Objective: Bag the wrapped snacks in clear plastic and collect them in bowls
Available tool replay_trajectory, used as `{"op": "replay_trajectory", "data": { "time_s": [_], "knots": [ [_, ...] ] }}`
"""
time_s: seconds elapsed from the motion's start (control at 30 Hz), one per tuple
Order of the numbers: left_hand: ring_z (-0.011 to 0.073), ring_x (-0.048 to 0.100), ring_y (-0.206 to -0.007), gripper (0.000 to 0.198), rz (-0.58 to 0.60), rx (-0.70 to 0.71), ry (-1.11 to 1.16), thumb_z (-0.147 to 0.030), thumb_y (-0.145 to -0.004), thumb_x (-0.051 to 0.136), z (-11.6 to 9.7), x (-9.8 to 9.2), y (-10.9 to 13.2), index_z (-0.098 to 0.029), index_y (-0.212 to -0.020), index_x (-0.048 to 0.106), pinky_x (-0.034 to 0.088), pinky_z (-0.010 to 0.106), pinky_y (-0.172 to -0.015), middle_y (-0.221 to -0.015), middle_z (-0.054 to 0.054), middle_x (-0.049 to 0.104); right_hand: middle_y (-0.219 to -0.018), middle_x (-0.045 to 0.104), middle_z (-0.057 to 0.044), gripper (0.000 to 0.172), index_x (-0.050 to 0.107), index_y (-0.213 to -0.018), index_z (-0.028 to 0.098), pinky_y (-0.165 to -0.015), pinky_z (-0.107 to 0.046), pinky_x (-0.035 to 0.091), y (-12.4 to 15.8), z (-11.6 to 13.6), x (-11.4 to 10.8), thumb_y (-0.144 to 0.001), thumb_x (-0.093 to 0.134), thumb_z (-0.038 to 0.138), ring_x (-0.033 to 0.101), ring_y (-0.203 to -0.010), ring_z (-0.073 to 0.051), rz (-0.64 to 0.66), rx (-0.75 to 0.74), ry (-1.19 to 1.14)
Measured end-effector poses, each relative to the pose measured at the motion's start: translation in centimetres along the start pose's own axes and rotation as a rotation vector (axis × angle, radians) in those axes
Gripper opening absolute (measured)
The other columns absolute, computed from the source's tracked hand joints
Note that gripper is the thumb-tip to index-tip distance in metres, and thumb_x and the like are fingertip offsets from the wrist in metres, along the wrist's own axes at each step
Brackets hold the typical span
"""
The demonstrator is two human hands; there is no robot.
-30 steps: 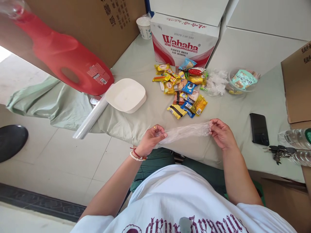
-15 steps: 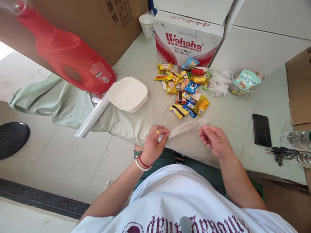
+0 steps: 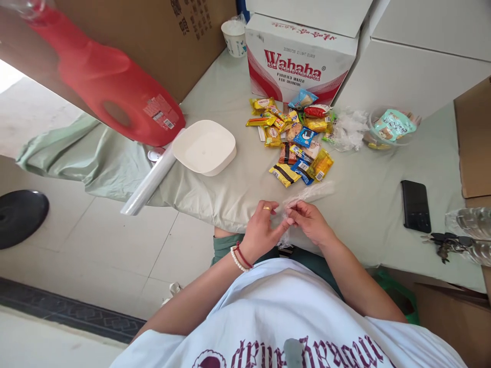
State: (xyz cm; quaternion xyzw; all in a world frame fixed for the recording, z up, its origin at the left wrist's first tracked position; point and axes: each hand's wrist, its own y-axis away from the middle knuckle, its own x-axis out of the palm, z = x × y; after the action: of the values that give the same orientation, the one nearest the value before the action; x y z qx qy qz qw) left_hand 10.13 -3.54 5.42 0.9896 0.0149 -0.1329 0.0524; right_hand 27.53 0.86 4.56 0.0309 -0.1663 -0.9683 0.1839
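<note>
A thin, crumpled clear plastic bag (image 3: pixel 312 191) stretches from my hands toward the snacks, with part of it hanging at the table's front edge. My left hand (image 3: pixel 264 225), with a ring and bracelets, is curled around the near part, its thumb meeting the right fingertips. The fingers of my right hand (image 3: pixel 310 222) pinch the same plastic. Just beyond lies a heap of small wrapped snacks (image 3: pixel 305 137) in yellow, blue and red. A white square bowl (image 3: pixel 203 145) sits to the left, beside a roll of clear plastic (image 3: pixel 148 181).
A red jug (image 3: pixel 126 97) leans at the left. Behind the snacks stand a Wahaha carton (image 3: pixel 295 66) and a paper cup (image 3: pixel 233 38). Rightward are crumpled clear plastic (image 3: pixel 349 130), a tub of snacks (image 3: pixel 393 128), a phone (image 3: pixel 416 205), keys (image 3: pixel 445 243) and water bottles (image 3: pixel 470 222).
My hands have come together: the left moved right, and the right moved left and slightly nearer me. The plastic, earlier stretched between them, is now gathered at the fingertips.
</note>
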Motion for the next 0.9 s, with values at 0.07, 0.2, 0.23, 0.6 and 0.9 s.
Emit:
{"op": "replay_trajectory", "data": {
  "time_s": [0.07,0.2,0.23,0.6,0.9],
  "knots": [
    [0.0227,0.063,-0.088,0.03,-0.018,-0.011,0.042,-0.047,-0.082,0.08,0.0,0.4,-0.6,-0.023,-0.097,0.07,0.049,0.034,-0.076,-0.101,0.008,0.066,-0.083,0.068,-0.001,0.032,0.068,-0.09,0.022,-0.067,-0.029,0.046,0.0,0.0,-0.2,-0.087,0.068,0.054,0.058,-0.074,-0.016,-0.002,-0.046,0.146],
    [0.0192,0.06,-0.082,0.027,-0.05,-0.182,0.262,-0.048,-0.091,0.068,0.8,0.9,-1.4,-0.022,-0.087,0.068,0.049,0.032,-0.078,-0.086,0.004,0.067,-0.077,0.063,0.001,0.028,0.066,-0.089,0.023,-0.065,-0.029,0.045,0.1,-0.1,-1.0,-0.088,0.066,0.051,0.054,-0.07,-0.016,-0.014,-0.071,0.208],
    [0.0186,0.061,-0.083,0.028,-0.051,-0.24,0.341,-0.05,-0.091,0.068,1.0,0.9,-1.6,-0.022,-0.087,0.067,0.05,0.032,-0.078,-0.086,0.003,0.067,-0.076,0.061,0.002,0.029,0.065,-0.088,0.023,-0.063,-0.028,0.044,0.2,-0.1,-1.2,-0.087,0.067,0.052,0.052,-0.068,-0.015,-0.01,-0.06,0.168],
    [0.0156,0.065,-0.081,0.029,-0.167,-0.305,0.511,-0.05,-0.091,0.068,1.3,0.7,-2.4,-0.023,-0.089,0.057,0.054,0.03,-0.073,-0.091,0.001,0.062,-0.105,0.071,-0.007,0.052,0.057,-0.101,0.027,-0.072,-0.036,0.061,0.9,-1.3,-4.0,-0.08,0.071,0.072,0.071,-0.089,-0.023,-0.371,0.144,-0.282],
    [0.0139,0.063,-0.081,0.021,-0.161,-0.412,0.521,-0.03,-0.08,0.071,2.3,0.6,-2.1,-0.022,-0.093,0.058,0.053,0.029,-0.077,-0.092,0.0,0.063,-0.09,0.072,-0.005,0.038,0.064,-0.125,0.024,-0.076,-0.04,0.057,-1.2,-1.8,-2.1,-0.089,0.062,0.035,0.067,-0.076,-0.024,-0.387,-0.065,0.44]
  ]
}}
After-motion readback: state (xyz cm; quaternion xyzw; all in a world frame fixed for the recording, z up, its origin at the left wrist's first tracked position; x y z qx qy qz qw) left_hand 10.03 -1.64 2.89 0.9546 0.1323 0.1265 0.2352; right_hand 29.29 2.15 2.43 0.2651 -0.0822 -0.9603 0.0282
